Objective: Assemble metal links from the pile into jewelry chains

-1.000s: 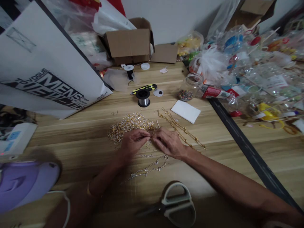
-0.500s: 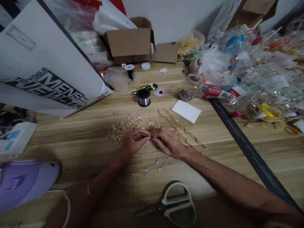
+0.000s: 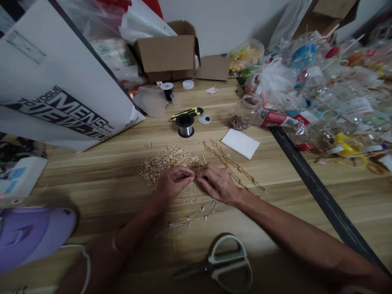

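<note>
Over the wooden table my left hand (image 3: 174, 183) and my right hand (image 3: 218, 182) meet almost fingertip to fingertip. Both are closed in a pinch, and what lies between the fingers is too small to name. Behind my left hand spreads a heap of small gold and silver jewellery findings (image 3: 167, 159). Two gold chains (image 3: 234, 164) run along the far side of my right hand. Nearer to me lies a silver chain (image 3: 191, 218), bent in a loop, with a short silver chain piece (image 3: 186, 200) just above it.
Scissors (image 3: 228, 263) lie at the front edge. Beyond the heap are a wire spool (image 3: 185, 125), a yellow-black utility knife (image 3: 188, 113), a bead jar (image 3: 246, 110) and a white pad (image 3: 240, 143). A purple appliance (image 3: 36, 234) stands left; plastic bottles (image 3: 346, 106) crowd the right.
Both hands keep their pinch in nearly the same spot; the left fingertips have shifted very slightly to the right. The things on the table have not moved.
</note>
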`<state>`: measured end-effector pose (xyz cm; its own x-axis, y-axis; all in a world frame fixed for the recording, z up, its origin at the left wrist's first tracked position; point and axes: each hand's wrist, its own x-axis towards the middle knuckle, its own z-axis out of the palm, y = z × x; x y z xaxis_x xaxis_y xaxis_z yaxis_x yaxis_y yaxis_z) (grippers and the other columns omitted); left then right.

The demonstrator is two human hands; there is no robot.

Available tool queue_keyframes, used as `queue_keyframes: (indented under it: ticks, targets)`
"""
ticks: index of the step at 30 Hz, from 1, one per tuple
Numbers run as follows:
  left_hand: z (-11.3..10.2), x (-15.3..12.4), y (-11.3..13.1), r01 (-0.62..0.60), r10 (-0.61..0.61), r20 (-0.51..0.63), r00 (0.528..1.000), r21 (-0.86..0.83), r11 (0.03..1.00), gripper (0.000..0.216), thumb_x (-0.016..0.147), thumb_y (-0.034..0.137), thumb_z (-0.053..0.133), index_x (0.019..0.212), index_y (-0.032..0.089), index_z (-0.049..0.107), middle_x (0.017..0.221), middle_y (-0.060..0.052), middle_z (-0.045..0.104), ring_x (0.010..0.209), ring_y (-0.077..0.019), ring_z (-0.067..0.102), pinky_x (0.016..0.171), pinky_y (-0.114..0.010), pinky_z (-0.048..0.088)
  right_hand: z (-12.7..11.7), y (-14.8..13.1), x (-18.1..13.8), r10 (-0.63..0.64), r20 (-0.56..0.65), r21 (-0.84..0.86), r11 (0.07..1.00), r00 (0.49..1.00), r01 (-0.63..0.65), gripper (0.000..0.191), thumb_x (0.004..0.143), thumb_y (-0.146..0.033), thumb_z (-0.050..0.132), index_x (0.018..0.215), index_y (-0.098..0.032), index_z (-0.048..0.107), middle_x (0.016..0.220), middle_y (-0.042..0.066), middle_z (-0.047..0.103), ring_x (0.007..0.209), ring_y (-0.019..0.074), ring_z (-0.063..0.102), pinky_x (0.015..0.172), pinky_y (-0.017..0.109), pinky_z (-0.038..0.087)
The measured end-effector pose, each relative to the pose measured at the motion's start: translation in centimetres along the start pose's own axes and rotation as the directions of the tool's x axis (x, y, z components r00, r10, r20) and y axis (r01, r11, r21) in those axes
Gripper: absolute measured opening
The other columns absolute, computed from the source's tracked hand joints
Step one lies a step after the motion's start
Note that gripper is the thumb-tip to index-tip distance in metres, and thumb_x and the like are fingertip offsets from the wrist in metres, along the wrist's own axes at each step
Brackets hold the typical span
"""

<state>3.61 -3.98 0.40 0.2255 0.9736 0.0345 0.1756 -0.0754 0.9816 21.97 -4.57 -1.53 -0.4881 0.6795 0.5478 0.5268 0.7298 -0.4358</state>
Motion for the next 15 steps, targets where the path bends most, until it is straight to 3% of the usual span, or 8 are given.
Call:
queue_keyframes:
  ticks: [15]
  targets:
    - [0.0, 0.07, -0.25, -0.02, 0.02, -0.013, 1.0, 0.012, 1.0, 0.01, 0.067, 0.02, 0.071, 0.074, 0.015, 0.066, 0.073, -0.004, 0.073, 0.071, -0.0155, 0.07, 0.069, -0.025, 0.058, 0.11, 0.07, -0.03, 0.013, 0.012, -0.01, 1.0, 1.0, -0.013, 0.01, 0.092, -0.021, 0.044, 0.093, -0.017, 0.053, 0.082, 0.004, 0.059, 0.072, 0.0129, 0.055, 0.061, 0.023, 0.042]
